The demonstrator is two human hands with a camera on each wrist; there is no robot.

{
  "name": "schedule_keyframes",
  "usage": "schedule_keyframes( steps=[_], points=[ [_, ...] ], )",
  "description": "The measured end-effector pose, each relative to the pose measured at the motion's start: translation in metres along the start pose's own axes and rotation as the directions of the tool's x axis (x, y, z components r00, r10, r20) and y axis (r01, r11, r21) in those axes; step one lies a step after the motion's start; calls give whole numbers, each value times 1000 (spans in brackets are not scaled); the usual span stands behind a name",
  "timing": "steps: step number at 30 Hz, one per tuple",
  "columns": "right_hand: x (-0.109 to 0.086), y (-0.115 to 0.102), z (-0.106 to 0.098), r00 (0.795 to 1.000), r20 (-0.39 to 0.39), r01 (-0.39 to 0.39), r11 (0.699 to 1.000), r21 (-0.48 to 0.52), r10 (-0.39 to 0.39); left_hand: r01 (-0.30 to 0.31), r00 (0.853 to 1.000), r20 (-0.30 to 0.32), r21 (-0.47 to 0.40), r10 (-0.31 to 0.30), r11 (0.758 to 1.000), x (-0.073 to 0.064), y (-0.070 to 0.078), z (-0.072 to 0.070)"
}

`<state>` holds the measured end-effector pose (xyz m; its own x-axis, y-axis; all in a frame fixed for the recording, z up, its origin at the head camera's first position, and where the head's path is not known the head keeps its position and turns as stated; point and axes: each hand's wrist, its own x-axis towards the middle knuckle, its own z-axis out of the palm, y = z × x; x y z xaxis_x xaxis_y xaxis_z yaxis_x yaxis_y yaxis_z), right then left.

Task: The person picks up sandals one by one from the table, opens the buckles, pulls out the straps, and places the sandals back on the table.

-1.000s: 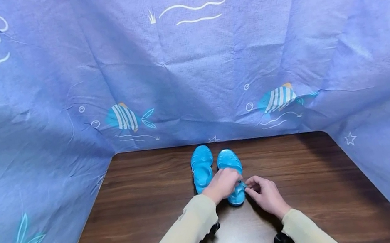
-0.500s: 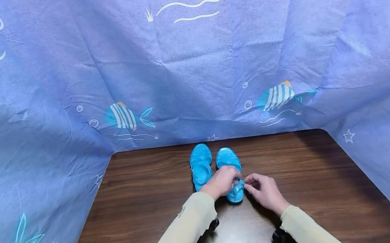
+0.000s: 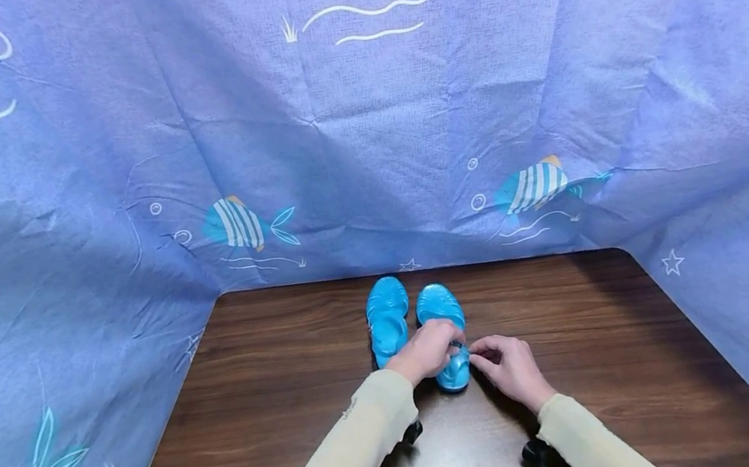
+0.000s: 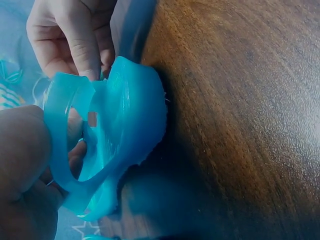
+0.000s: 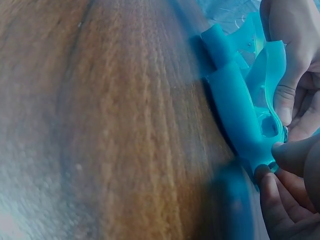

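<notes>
Two blue jelly sandals lie side by side, toes pointing away. Both hands are at the heel half of the right-hand sandal [image 3: 438, 303]. My left hand [image 3: 428, 348] reaches over it from the left, pinching the ankle strap [image 5: 273, 75] near a small dark buckle, which the fingers mostly hide. From the right side, my right hand [image 3: 510, 371] pinches the strap's fastening at the sandal's outer edge between thumb and fingertips. In the left wrist view the strap arches above the heel cup [image 4: 142, 110]. The other sandal [image 3: 387, 320] stands untouched, partly behind my left hand.
A dark wood-grain table [image 3: 284, 408] carries the sandals near its far edge. Blue cloth [image 3: 376, 144] printed with fish hangs around the back and both sides. Black wrist-camera mounts [image 3: 534, 454] sit under the cuffs.
Over the last second the left fingers have shifted slightly at the strap, and a dark bit of the buckle shows more. Both hands otherwise stay in place at the same sandal.
</notes>
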<state>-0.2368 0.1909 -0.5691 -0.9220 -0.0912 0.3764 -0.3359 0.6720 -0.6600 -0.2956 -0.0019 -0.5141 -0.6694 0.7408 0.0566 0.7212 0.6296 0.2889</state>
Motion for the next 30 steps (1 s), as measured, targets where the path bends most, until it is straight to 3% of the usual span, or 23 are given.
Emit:
schedule_keyframes(
  steps=[9,16,30],
  points=[
    [1,-1,-2,999,-8,38,999,-4,-38,4,1000,9,-2,-4,1000,0,0,2],
    [2,-1,-3,1000,14,-7,1000,-9,7,-9,1000,1,-25,9,1000,1,-1,2],
    [7,-4,-4,999,32,-13,1000,19,13,-16,1000,-9,-15,16,1000,3,1,1]
  ],
)
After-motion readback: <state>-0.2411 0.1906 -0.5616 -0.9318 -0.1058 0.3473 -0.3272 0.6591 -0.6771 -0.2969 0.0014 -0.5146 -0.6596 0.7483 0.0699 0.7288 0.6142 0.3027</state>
